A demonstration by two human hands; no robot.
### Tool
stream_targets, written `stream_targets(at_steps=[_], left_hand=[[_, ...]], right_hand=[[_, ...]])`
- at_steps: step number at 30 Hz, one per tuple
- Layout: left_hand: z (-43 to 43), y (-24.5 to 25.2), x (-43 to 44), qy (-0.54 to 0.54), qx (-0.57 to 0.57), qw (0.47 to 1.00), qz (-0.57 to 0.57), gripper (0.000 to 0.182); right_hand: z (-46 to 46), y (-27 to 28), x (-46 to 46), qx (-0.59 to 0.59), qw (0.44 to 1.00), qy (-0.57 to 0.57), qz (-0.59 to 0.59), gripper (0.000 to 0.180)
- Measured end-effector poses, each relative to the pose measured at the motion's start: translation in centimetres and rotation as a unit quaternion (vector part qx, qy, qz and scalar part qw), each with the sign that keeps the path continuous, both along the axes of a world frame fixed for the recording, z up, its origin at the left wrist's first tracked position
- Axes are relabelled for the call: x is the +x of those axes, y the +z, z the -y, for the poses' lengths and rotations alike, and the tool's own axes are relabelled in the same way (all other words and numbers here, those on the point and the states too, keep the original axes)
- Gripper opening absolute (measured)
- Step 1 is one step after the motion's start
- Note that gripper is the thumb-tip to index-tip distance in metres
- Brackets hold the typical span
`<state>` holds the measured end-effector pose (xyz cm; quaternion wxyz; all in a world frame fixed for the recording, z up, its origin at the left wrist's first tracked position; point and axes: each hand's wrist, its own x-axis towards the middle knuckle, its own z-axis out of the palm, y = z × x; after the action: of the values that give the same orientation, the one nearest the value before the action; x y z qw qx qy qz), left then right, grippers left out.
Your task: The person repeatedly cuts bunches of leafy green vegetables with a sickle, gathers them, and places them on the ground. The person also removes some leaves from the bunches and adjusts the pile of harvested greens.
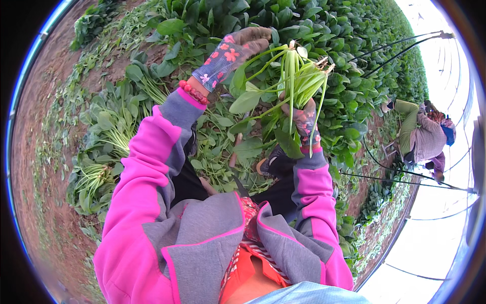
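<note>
My right hand, in a floral-print glove, grips a bunch of leafy greens that look like spinach. The pale stems and root ends point up and away from me, while leaves hang down around the wrist. My left hand, in a matching glove soiled at the fingers, is raised to the left of the root ends. Its fingers are extended and I see nothing held in it. Below the hands, loose leaves litter the soil between my feet. A wooden handle lies among them, partly covered.
Dense standing greens fill the ground ahead and to the right. Cut bunches lie on the soil at left. Another person bends over at far right, near dark support wires and white plastic sheeting.
</note>
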<state>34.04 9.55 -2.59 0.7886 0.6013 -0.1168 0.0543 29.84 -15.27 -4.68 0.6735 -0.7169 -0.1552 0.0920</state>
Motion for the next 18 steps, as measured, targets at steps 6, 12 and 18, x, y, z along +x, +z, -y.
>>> stream_targets(at_steps=[6, 12, 18], left_hand=[[0.8, 1.5, -1.3, 0.031, 0.136, 0.989, 0.055, 0.028], [-2.0, 1.6, 0.1, 0.219, 0.464, 0.812, 0.277, 0.006], [-2.2, -0.9, 0.1, -0.030, 0.411, 0.909, 0.061, 0.078]], right_hand=[[0.3, -1.1, 0.6, -0.115, 0.993, -0.004, 0.033, 0.028], [1.5, -2.0, 1.0, -0.089, 0.996, -0.013, 0.003, 0.049], [2.0, -2.5, 2.3, 0.065, 0.996, -0.050, -0.031, 0.043]])
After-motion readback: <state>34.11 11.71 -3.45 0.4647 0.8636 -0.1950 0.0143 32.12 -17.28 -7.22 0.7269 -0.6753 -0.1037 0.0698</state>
